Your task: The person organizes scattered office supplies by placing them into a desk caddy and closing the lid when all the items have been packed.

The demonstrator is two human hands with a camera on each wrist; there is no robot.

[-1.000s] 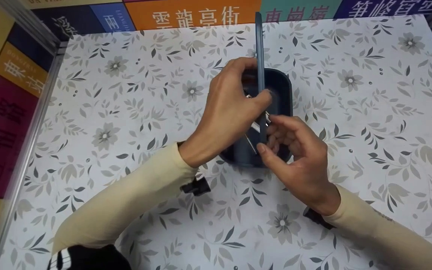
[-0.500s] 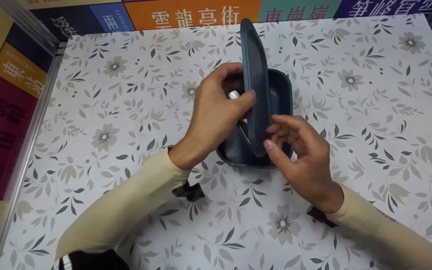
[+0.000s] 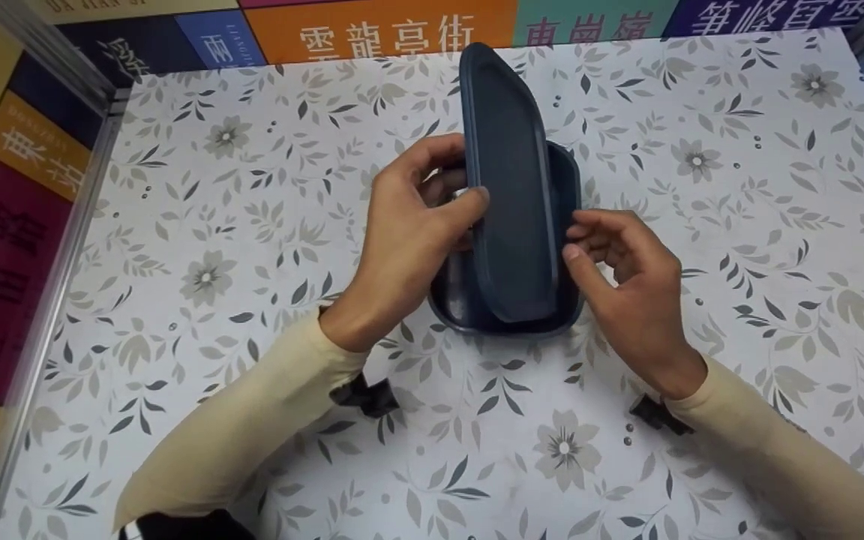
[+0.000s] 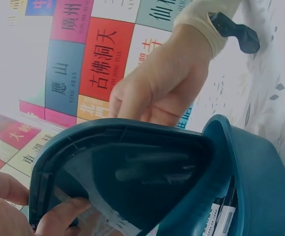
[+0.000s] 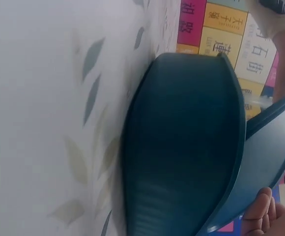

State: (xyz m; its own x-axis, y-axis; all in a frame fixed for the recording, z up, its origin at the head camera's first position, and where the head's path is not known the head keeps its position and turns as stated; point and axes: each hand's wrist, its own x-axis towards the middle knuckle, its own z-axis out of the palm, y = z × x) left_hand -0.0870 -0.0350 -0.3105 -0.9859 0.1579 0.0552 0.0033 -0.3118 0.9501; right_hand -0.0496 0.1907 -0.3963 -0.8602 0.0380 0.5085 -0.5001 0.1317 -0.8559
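My left hand (image 3: 409, 225) grips the left edge of a dark blue lid (image 3: 513, 202), thumb on its upper face and the other fingers behind it. The lid slants over a deep box (image 3: 568, 180) of the same colour, its lower end within the box's outline. Inside the box, the left wrist view shows slim white-and-black sticks (image 4: 220, 219) that look like markers; the head view hides them. Close to the box's right rim is my right hand (image 3: 631, 277), fingers loosely bent, thumb and index apart, with nothing seen between them.
A white tablecloth (image 3: 252, 420) with grey flowers and leaves lies under the box. Colourful panels (image 3: 379, 30) with large characters stand along the back, and another panel (image 3: 19, 247) borders the left side.
The lid has turned from edge-on to show its broad face, moving left with my left hand. My right hand has drawn away to the right from the lid's edge.
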